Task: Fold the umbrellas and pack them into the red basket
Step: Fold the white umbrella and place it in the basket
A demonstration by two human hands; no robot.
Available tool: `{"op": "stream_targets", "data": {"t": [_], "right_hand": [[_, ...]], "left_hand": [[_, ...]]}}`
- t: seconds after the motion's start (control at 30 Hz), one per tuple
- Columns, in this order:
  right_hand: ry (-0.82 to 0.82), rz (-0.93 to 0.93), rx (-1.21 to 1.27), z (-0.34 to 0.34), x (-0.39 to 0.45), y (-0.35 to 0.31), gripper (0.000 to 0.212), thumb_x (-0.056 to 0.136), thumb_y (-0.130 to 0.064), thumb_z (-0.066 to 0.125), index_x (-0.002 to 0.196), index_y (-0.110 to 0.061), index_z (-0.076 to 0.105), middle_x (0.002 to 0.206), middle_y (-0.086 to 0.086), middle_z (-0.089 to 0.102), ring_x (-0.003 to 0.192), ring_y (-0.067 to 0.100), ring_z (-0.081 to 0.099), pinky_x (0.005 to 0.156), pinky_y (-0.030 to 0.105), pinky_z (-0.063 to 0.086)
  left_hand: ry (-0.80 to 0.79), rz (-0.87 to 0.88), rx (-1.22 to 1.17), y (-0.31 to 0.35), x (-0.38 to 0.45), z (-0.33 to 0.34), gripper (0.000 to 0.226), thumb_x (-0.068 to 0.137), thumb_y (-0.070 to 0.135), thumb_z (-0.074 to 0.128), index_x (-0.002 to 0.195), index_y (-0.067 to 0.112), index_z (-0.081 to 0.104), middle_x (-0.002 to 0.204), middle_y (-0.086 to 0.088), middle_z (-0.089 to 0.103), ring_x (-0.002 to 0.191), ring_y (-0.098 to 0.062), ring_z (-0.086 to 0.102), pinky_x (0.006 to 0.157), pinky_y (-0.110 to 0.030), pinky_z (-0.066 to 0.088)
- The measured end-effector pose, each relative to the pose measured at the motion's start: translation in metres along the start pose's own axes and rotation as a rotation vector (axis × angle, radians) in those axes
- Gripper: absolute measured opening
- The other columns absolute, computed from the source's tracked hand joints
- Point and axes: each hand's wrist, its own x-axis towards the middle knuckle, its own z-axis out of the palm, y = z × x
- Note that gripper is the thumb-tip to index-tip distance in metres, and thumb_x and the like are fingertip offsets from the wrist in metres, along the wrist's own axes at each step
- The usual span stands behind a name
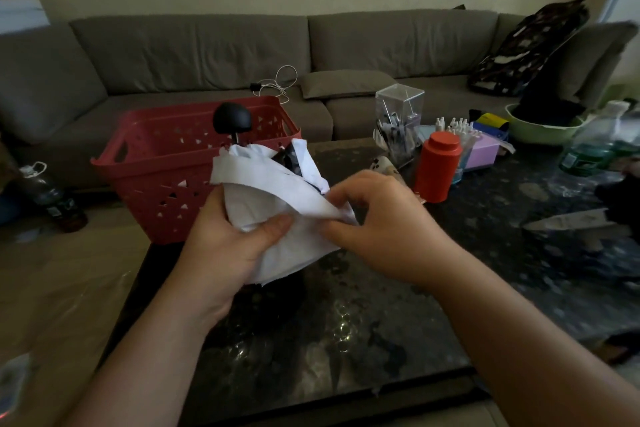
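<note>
I observe the left hand (225, 239) wrapped around the white umbrella (273, 198), thumb curled across the bunched canopy and the remaining fingers hidden behind the fabric; the right hand (384, 229) has its fingers bent close together, pinching a fold of the same canopy at its right side. The umbrella is held above the near-left part of the dark table (485, 253), its round black handle (232, 120) pointing up and away; it stands in front of the red basket (152, 163), which sits on the table's far-left corner. Right of the hands I note an orange-red canister (438, 166), a clear acrylic box (398, 114), a green bowl (540, 130) and a plastic bottle (595, 142); a grey sofa (207, 52) runs along the far wall.
</note>
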Motion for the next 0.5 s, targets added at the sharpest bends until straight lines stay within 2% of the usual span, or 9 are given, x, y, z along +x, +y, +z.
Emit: {"op": "stream_targets", "data": {"t": [0.07,0.13,0.23,0.3,0.33,0.4,0.5], "right_hand": [[-0.043,0.046,0.114,-0.002,-0.001,0.000,0.016,0.090,-0.029,0.078,0.105,-0.034,0.075,0.099,-0.013,0.069,0.088,0.007,0.065,0.080,0.031,0.060],[0.057,0.127,0.512,-0.006,-0.003,-0.005,0.004,0.093,-0.019,0.075,0.095,-0.022,0.074,0.088,0.000,0.074,0.076,0.011,0.070,0.072,0.030,0.061],[0.252,0.399,1.299,-0.012,0.002,-0.001,0.005,0.096,-0.007,0.069,0.094,-0.012,0.070,0.088,0.005,0.075,0.084,0.019,0.071,0.081,0.036,0.062],[0.336,0.567,1.568,-0.010,0.007,0.013,0.011,0.094,-0.008,0.072,0.103,-0.013,0.070,0.105,0.007,0.077,0.100,0.022,0.072,0.093,0.041,0.061],[0.355,0.633,1.612,-0.008,0.009,0.022,0.019,0.092,-0.010,0.074,0.110,-0.014,0.069,0.115,0.010,0.077,0.106,0.023,0.073,0.092,0.040,0.062],[0.352,0.752,1.584,-0.001,0.010,0.041,0.031,0.091,-0.013,0.077,0.120,-0.018,0.066,0.122,0.013,0.074,0.101,0.022,0.073,0.076,0.033,0.063],[0.261,0.895,1.458,0.007,0.010,0.063,0.055,0.085,-0.012,0.081,0.134,-0.023,0.060,0.118,0.012,0.073,0.085,0.018,0.072,0.057,0.029,0.057]], "left_hand": [[-0.010,-0.015,0.008,-0.001,0.000,-0.002,0.060,0.067,0.023,0.087,0.123,0.025,0.066,0.112,0.007,0.080,0.105,-0.013,0.076,0.087,-0.031,0.060],[-0.038,-0.043,-0.006,0.000,0.001,-0.004,0.058,0.070,0.020,0.086,0.125,0.021,0.068,0.112,0.003,0.080,0.103,-0.017,0.077,0.086,-0.034,0.062],[-0.048,-0.082,-0.034,-0.002,0.005,-0.007,0.055,0.068,0.024,0.085,0.121,0.022,0.070,0.108,0.001,0.081,0.100,-0.020,0.078,0.085,-0.040,0.061],[-0.039,-0.093,-0.086,-0.004,0.007,-0.010,0.061,0.065,0.031,0.089,0.123,0.022,0.070,0.112,-0.002,0.080,0.105,-0.024,0.077,0.086,-0.041,0.061],[-0.029,-0.095,-0.108,-0.003,0.007,-0.010,0.068,0.062,0.038,0.094,0.124,0.022,0.070,0.116,-0.002,0.080,0.108,-0.025,0.077,0.085,-0.039,0.062],[-0.019,-0.089,-0.162,-0.003,0.007,-0.013,0.082,0.053,0.048,0.100,0.125,0.024,0.069,0.121,-0.002,0.078,0.110,-0.023,0.076,0.083,-0.033,0.063],[-0.057,0.005,-0.181,0.000,0.006,-0.018,0.061,0.074,0.025,0.085,0.132,0.023,0.065,0.124,0.000,0.077,0.115,-0.021,0.074,0.084,-0.027,0.062]]}}
